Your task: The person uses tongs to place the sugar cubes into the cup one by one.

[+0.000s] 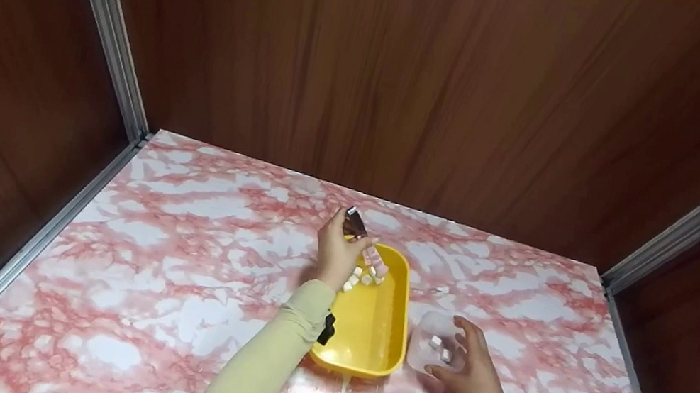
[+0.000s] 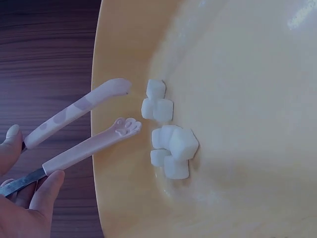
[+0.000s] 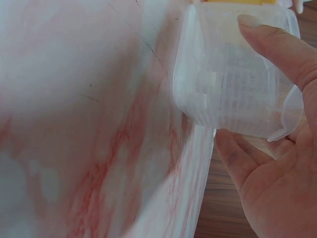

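My left hand [image 1: 338, 252] holds metal tongs with pink paw-shaped tips [image 2: 128, 126] over the far end of a yellow tray [image 1: 372, 330]. The tong arms stand apart in the left wrist view, with nothing between their tips. Several white cubes [image 2: 181, 145] lie in the tray in two small clusters, just beyond the tips. To the right of the tray, my right hand [image 1: 481, 382] grips a clear plastic container [image 3: 237, 74] between thumb and fingers. Two white cubes [image 1: 446, 355] sit in that container in the head view.
The table [image 1: 165, 265] has a red and white marbled surface. Dark wood-grain panels [image 1: 372, 71] enclose it at the back and both sides, with metal strips [image 1: 108, 17] at the corners. A small white scrap [image 1: 442, 289] lies beyond the container.
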The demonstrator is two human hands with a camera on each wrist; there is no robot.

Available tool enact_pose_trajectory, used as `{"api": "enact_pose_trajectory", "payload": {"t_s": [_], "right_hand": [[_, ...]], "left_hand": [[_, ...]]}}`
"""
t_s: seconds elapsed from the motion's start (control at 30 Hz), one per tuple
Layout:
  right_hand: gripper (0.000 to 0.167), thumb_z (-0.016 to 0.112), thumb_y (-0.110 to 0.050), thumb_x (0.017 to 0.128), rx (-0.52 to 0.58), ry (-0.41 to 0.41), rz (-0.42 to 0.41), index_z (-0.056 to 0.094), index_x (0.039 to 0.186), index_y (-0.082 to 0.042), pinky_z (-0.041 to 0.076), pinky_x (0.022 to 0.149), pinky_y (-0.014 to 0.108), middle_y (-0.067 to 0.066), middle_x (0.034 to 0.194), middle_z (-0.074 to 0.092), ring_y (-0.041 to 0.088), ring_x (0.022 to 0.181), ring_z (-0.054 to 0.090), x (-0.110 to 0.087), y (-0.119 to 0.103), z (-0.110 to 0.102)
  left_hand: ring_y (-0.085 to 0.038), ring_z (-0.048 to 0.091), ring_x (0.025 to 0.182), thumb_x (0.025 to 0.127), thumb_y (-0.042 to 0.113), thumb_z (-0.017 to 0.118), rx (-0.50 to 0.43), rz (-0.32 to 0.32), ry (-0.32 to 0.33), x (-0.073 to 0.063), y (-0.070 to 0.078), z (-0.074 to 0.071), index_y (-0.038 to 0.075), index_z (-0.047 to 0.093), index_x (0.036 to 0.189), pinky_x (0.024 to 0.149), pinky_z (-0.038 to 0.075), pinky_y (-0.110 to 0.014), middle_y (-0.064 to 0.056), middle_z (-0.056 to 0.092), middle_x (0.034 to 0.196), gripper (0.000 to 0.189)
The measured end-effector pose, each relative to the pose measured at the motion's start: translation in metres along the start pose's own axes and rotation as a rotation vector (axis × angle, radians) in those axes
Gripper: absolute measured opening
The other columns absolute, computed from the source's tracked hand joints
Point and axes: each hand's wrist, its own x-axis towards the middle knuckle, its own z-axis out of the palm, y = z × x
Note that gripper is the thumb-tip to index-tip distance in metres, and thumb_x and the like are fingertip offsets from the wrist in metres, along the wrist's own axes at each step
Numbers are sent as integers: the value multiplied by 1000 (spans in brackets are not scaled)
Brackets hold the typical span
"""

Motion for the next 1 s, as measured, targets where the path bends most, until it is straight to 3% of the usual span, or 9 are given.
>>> {"api": "enact_pose_trajectory", "payload": {"t_s": [0.27,0.53,1.0], "right_hand": [[95,86,-13,71,-8,-1,11,28,146,-16,38,103,49,5,150,27,39,135,30,0,0,0],[96,86,-12,70,0,2,-2,28,147,-14,39,102,49,6,150,27,40,135,29,1,1,0],[97,86,-14,70,-17,-6,26,27,147,-17,39,103,49,5,150,26,38,136,29,1,0,-1]], "left_hand": [[-23,61,81,69,3,84,41,13,-41,-2,-2,1,-2,59,111,74,55,-35,-10,63,86,49],[-25,60,74,66,1,86,48,78,-104,-3,-7,2,2,57,91,67,53,-34,-10,60,77,38],[-23,59,71,67,-1,84,39,105,-120,-4,-7,2,2,57,87,64,52,-29,-7,58,74,34]]}}
